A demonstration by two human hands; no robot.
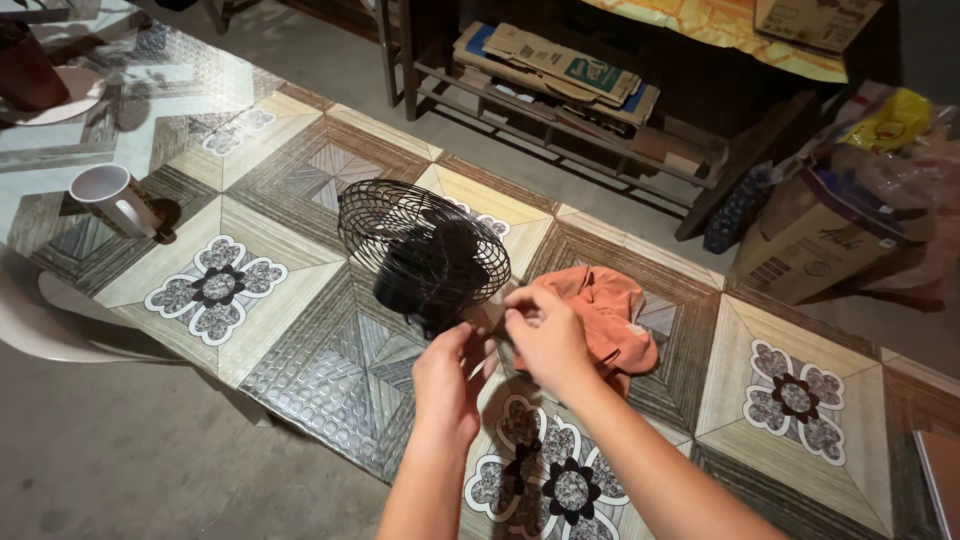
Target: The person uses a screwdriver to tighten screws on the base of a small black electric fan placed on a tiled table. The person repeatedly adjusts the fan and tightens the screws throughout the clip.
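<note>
I am pinching something small and thin between my left hand (447,372) and right hand (545,335), both grips clamped on it; I cannot tell what it is. The black fan (425,252) is standing just beyond my fingers on the patterned counter (300,300), beside an orange cloth (612,315). If I am tugging carelessly, the small piece may slip or my knuckles may tip the fan.

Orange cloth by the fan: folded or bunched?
Bunched. The orange cloth lies crumpled in loose wrinkles on the table, beside the black fan, partly hidden behind the right hand.
</note>
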